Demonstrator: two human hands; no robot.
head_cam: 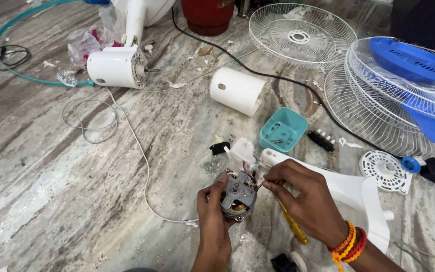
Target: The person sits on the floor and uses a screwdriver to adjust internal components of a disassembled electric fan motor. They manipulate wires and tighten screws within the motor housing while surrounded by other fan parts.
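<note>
My left hand grips a small grey fan motor from the left side, with copper winding showing at its lower edge. My right hand holds a yellow-handled screwdriver, its tip at the motor's right side where coloured wires come out. A white plastic fan neck and stand piece lies right behind the motor, under my right wrist. Red, orange and yellow bands sit on my right wrist.
On the marble floor lie a teal tray with screws, a white cylinder cover, another white motor housing, wire fan guards, a blue fan blade, a black cable, and a white cord.
</note>
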